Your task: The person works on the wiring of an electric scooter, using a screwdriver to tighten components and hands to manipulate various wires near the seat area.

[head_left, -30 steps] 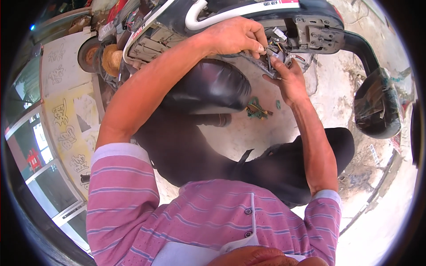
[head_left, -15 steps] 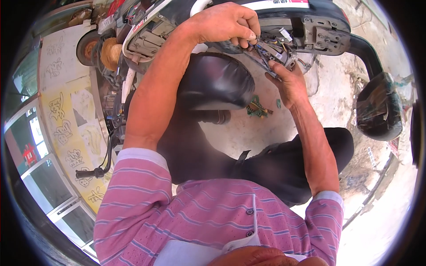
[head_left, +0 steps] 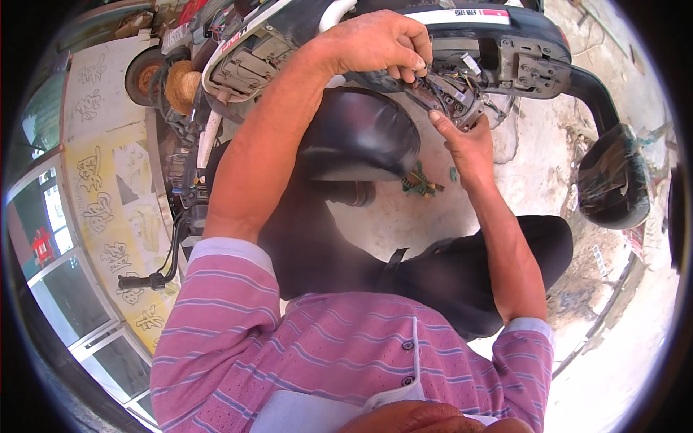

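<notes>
My right hand (head_left: 468,151) grips the lower edge of a small grey housing (head_left: 455,101), its thumb lying on the near side. Several thin wires run through this open housing. Above its upper left end, my left hand (head_left: 386,45) is bent down with thumb and fingertips pinched together at the dark wires. What exactly sits between those fingertips is too small to make out. A white plug connector (head_left: 471,63) stands up beside the wires. Just behind is the dark body (head_left: 469,36) of a scooter-like vehicle, with a metal bracket (head_left: 533,68) at its right.
Below my left forearm is a black padded seat (head_left: 361,137). A curved black bar leads to a plastic-wrapped black pad (head_left: 613,177) at the right. Green scraps (head_left: 421,180) lie on the floor. Another handlebar grip (head_left: 141,281) and a straw-coloured round thing (head_left: 182,88) are at the left.
Both hands have shifted slightly, the left one a little down and right. My right thumb has straightened, and more of the housing's inside shows.
</notes>
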Motion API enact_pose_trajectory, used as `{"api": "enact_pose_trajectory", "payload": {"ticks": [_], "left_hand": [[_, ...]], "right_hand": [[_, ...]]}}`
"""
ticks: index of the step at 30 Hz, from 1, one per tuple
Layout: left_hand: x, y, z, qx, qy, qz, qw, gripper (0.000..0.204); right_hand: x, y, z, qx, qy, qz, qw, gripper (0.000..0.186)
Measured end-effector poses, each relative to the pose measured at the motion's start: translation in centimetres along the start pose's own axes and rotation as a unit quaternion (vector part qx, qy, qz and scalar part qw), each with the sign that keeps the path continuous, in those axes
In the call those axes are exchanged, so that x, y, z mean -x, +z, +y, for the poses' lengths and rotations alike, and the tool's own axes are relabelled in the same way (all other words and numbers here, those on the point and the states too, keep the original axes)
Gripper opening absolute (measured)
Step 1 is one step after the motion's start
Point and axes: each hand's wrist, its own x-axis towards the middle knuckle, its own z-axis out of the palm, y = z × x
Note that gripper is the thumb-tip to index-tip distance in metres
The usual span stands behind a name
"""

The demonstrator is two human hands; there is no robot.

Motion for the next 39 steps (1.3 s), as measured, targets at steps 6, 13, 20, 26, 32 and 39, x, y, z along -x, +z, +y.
{"api": "enact_pose_trajectory", "payload": {"ticks": [6,13,20,26,32,39], "left_hand": [[0.3,-0.1,-0.9,0.004,0.004,-0.012,1.000,0.017],[2.0,-1.0,-2.3,0.103,-0.036,0.069,0.992,0.017],[3.3,-1.1,-1.8,0.153,-0.032,0.134,0.979,0.016],[3.5,-1.1,-2.3,0.232,-0.013,0.119,0.965,0.012],[2.9,-1.0,-2.5,0.240,0.002,0.093,0.966,0.014],[1.7,-0.7,-2.0,0.214,-0.013,0.039,0.976,0.016]], "right_hand": [[-1.2,1.1,-0.6,-0.062,0.015,0.043,0.997,0.070],[-2.8,1.3,0.6,-0.095,0.067,0.063,0.991,0.069],[-2.7,1.3,0.6,-0.112,0.084,0.024,0.990,0.055],[-2.5,1.1,-0.9,-0.176,0.079,0.021,0.981,0.052],[-2.7,1.0,-0.6,-0.206,0.080,0.010,0.975,0.049],[-2.8,1.0,-0.5,-0.233,0.073,-0.003,0.970,0.045]]}}
